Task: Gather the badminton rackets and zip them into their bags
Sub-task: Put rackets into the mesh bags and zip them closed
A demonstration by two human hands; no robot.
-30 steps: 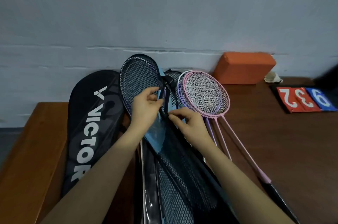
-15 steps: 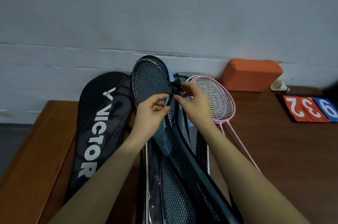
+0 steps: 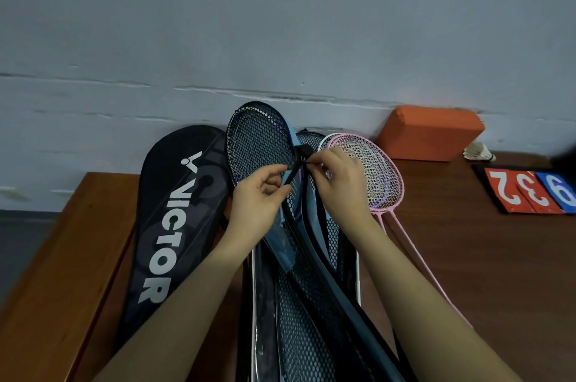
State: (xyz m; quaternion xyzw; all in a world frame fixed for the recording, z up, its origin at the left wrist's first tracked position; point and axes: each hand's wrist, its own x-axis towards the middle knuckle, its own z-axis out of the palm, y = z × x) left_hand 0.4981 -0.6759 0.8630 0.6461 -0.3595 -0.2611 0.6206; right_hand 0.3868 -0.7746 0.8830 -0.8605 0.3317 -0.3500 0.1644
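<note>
Brown wooden table [image 3: 467, 272] against a grey wall. Black VICTOR bag [image 3: 174, 219] lies at left, closed. Mesh racket bag [image 3: 258, 148] at centre, propped toward the wall, racket inside. 2 pink rackets [image 3: 371, 169] lie just right of it. Left hand [image 3: 258, 197] pinches the mesh bag's rim; right hand [image 3: 339, 185] pinches its zipper pull [image 3: 304, 152].

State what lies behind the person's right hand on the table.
Behind the right hand lie pink rackets; their stringed heads show beside it. Where head meets shaft is partly covered by the hand, so their number is unclear.
</note>
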